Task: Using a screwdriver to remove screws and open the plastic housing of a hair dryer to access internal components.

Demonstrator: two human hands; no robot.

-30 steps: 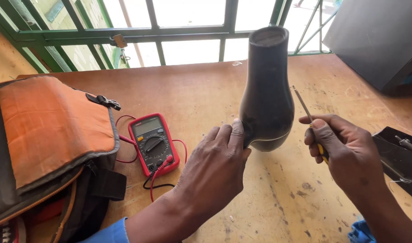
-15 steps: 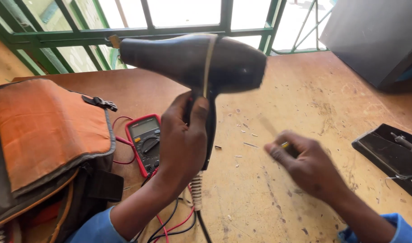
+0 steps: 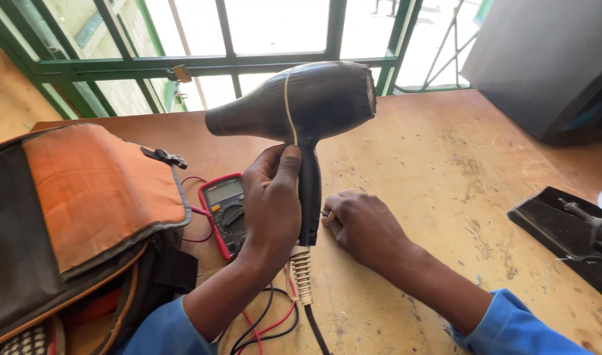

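The left hand [image 3: 271,204] grips the black plastic hair dryer's [image 3: 301,105] handle upright, steadying it, while at three o'clock the right hand [image 3: 360,227] clenches a thin tool against the handle.

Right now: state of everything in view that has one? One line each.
hair dryer: upright, nozzle pointing left, handle down.
left hand: gripping the dryer handle.
right hand: closed on a thin tool against the handle, tool mostly hidden.
multimeter: flat on the table, leads attached, display unreadable.
tool bag: lying open, orange flap up.
black stand: resting at the table's right edge.
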